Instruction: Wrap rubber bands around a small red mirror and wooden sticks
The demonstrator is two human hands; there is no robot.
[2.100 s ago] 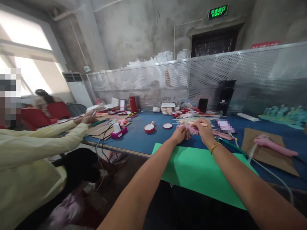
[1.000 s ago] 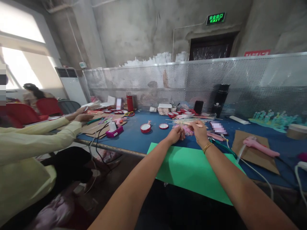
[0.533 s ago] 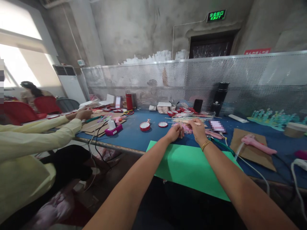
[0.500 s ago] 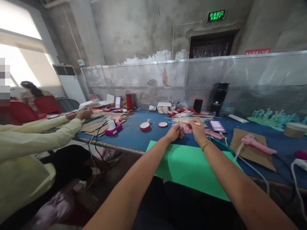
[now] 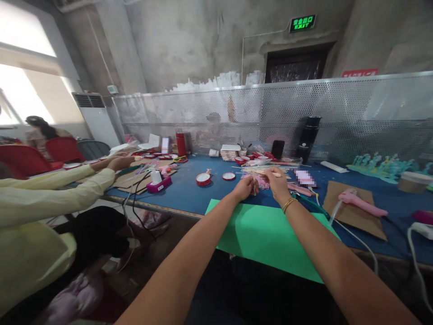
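Observation:
My left hand [image 5: 246, 188] is closed over the blue table near the back edge of a green sheet [image 5: 267, 234]; what its curled fingers hold is too small to make out. Just to its right, my right hand [image 5: 276, 183] pinches a thin pale wooden stick [image 5: 260, 172], which points left above my left hand. A pile of pink strands [image 5: 263, 181] lies between and behind the two hands. Beyond them are more thin sticks [image 5: 248, 168] on the table. A round red-rimmed piece with a white face [image 5: 228, 176] lies left of my left hand.
A pink glue gun [image 5: 361, 203] rests on cardboard [image 5: 352, 225] at right, its cable trailing. Another red-rimmed round piece [image 5: 203, 179] and a purple box [image 5: 159, 185] are at left. A black bottle [image 5: 308, 140] stands behind. A co-worker's yellow sleeve [image 5: 61, 194] reaches over the table at far left.
The view has shifted very slightly. Both hands stay in nearly the same place, the stick still in my right hand. The co-worker's hands have moved slightly.

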